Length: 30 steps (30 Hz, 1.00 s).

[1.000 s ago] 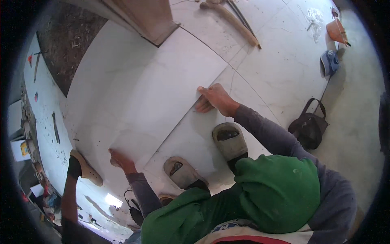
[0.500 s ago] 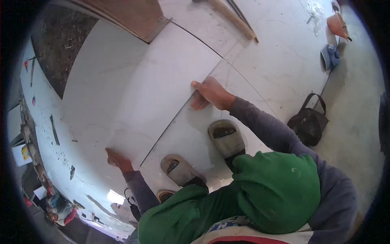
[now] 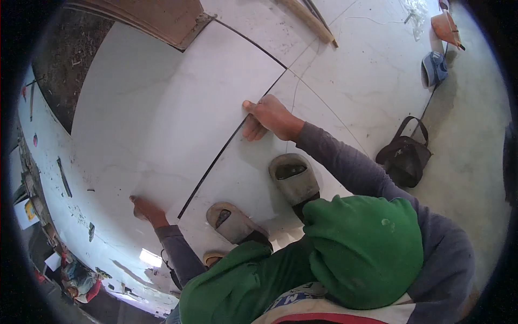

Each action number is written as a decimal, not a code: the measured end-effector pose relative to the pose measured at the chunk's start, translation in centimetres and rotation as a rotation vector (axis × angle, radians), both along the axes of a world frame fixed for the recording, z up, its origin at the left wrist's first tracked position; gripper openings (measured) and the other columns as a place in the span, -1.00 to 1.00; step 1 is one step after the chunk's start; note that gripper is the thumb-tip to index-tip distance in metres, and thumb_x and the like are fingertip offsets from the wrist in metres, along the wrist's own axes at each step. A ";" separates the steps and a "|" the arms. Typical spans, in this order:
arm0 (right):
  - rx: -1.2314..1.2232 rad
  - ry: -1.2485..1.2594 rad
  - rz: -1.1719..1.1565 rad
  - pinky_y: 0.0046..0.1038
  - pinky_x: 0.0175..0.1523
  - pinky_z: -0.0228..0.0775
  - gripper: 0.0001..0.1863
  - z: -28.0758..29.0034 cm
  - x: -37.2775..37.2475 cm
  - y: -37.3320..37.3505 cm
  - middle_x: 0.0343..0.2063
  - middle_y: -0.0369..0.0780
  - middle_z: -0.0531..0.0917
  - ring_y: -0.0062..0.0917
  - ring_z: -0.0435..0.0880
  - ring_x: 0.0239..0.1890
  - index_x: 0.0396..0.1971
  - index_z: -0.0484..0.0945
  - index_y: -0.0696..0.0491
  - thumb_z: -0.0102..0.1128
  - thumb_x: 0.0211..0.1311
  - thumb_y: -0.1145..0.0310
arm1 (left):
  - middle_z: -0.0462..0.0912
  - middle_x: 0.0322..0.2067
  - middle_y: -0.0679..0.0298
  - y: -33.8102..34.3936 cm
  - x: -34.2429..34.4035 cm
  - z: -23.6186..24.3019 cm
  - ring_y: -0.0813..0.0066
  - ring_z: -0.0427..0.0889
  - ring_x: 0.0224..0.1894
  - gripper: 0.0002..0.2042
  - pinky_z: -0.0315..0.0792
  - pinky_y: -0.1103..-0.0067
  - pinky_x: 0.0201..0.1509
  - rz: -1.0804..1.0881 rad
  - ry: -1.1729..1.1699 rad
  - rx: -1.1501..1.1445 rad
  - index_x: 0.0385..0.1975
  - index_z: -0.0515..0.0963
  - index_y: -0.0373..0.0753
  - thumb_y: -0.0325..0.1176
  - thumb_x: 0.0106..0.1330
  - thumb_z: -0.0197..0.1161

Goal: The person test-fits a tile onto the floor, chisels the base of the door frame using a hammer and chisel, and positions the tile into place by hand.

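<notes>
My right hand (image 3: pixel 267 119) grips the edge of a large white marbled tile (image 3: pixel 178 92), thumb on top and fingers bent down at the edge beside a dark seam. My left hand (image 3: pixel 148 210) holds the same tile near its lower edge, fingers curled, their tips partly hidden. The tile lies against a brown wooden post or panel (image 3: pixel 162 24). Below my right hand are my feet in grey slides (image 3: pixel 291 181), on the neighbouring tiles.
At the back lie a wooden-handled tool (image 3: pixel 305 21) and clear plastic (image 3: pixel 415 19). Along the right are an orange bucket (image 3: pixel 445 27), a blue cap-like item (image 3: pixel 431 69) and a black bag (image 3: pixel 404 159). A dark rough patch (image 3: pixel 70 65) and scattered debris lie left.
Both hands and the tile have shifted leftward in view, along with the surroundings; the dark seam beside the tile looks wider. The other person's sandalled foot at left has left that spot.
</notes>
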State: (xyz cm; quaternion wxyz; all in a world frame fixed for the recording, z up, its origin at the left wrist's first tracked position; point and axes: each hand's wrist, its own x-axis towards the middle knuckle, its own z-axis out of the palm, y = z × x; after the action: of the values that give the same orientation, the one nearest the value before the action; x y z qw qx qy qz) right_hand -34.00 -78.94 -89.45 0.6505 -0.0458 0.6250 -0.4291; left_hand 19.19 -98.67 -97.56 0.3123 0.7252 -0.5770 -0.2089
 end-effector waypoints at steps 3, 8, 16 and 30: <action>-0.027 -0.017 0.033 -0.32 -0.36 0.72 -0.34 0.0 -0.4 0.2 -0.48 0.07 0.77 -0.28 0.80 -0.50 -0.42 0.66 0.40 0.00 0.61 0.03 | 0.59 -0.47 0.22 -1.0 1.3 -1.1 0.28 0.53 -0.45 -0.41 0.46 0.23 -0.35 0.298 0.294 0.228 -0.54 0.52 -0.29 0.17 0.54 0.14; -0.035 0.032 -0.002 -0.33 -0.35 0.72 -0.29 -0.8 -0.6 1.8 -0.48 0.06 0.77 -0.29 0.79 -0.52 -0.43 0.66 0.39 0.00 0.59 -0.06 | 0.59 -0.53 0.19 1.0 -3.5 -0.4 0.33 0.51 -0.51 -0.38 0.42 0.28 -0.42 0.297 0.129 0.237 -0.53 0.61 -0.35 0.14 0.57 0.09; -0.005 0.042 0.019 -0.35 -0.39 0.68 -0.29 0.7 -0.2 0.8 -0.50 0.04 0.77 -0.31 0.78 -0.52 -0.41 0.67 0.37 0.01 0.60 -0.07 | 0.56 -0.62 0.23 -1.8 -3.0 5.5 0.29 0.52 -0.54 -0.37 0.44 0.33 -0.43 0.151 -0.190 0.532 -0.47 0.66 -0.35 0.15 0.59 0.04; 0.089 0.037 -0.085 -0.29 -0.37 0.74 -0.35 0.6 -1.6 2.1 -0.45 0.09 0.75 -0.24 0.81 -0.48 -0.35 0.64 0.37 0.14 0.55 -0.06 | 0.43 -0.66 0.33 -2.9 -1.3 3.9 0.43 0.49 -0.60 -0.44 0.42 0.37 -0.50 0.004 -0.148 0.650 -0.47 0.55 -0.29 0.18 0.46 0.28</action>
State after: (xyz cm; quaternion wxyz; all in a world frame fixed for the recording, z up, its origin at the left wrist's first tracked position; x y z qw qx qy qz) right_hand -35.56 -76.88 -88.83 0.6212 0.0018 0.6568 -0.4274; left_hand 17.92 -101.54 -93.69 0.0223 0.8011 -0.5001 -0.3280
